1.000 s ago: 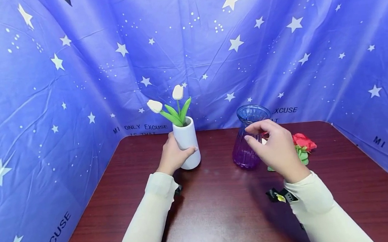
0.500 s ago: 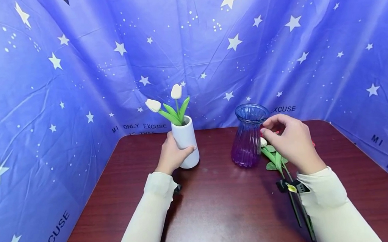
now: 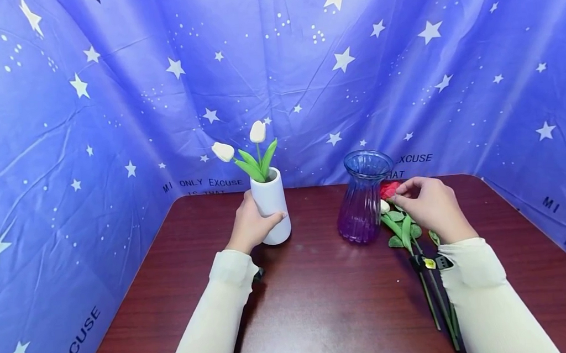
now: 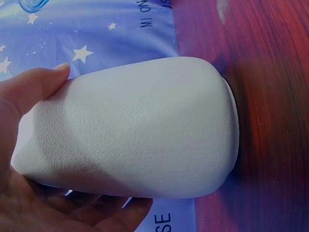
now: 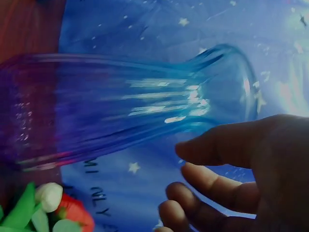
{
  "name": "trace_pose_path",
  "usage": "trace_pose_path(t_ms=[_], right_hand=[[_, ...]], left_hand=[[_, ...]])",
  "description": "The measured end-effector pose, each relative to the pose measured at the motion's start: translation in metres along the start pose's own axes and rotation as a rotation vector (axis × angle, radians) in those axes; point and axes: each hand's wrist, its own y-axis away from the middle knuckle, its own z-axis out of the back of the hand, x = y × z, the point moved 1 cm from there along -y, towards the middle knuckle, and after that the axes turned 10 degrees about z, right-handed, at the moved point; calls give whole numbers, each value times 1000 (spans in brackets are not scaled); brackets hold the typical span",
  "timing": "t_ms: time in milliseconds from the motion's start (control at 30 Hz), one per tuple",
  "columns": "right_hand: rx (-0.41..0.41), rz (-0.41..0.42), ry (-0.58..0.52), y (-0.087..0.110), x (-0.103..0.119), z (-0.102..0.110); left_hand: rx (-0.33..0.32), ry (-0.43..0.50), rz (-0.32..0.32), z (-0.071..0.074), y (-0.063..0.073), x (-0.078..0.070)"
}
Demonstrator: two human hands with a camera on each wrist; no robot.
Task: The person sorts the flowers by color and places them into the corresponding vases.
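Observation:
My left hand (image 3: 251, 226) grips a white vase (image 3: 271, 202), thumb on one side and fingers on the other. Two white tulips (image 3: 258, 132) with green leaves stand in it. In the left wrist view the vase (image 4: 140, 128) lies between thumb and fingers. To the right stands a ribbed glass vase (image 3: 360, 212), blue at the top and purple below. Beside it my right hand (image 3: 435, 209) hovers over loose flowers, fingers loosely bent. These include a red rose (image 3: 389, 190) and a white tulip (image 3: 384, 207). In the right wrist view nothing shows between the thumb and fingertips.
Both vases stand on a dark red wooden table (image 3: 322, 295). Green stems (image 3: 434, 292) run toward the near edge, partly under the right forearm. A blue curtain (image 3: 274, 61) with stars hangs behind and along both sides.
My right hand has moved to the right, from in front of the glass vase to over the loose flowers, uncovering the vase, rose and stems. The left hand keeps its hold on the white vase.

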Motion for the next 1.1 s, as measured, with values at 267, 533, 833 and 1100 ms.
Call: trace_pose_path(t_ms=[267,533,833,1100], right_hand=[[204,-57,82,-5,-26,-13],[314,-79,117,-4,-43,-24],[339,-77,209,-5,-56,-34],[402,-81,203,-2,-65,-43]], left_hand=[[-7,-1,5,3,1,1],[-11,9,3,1,1,0],[-4,18,-2,-2,1,2],[0,16,0,-4,-1,2]])
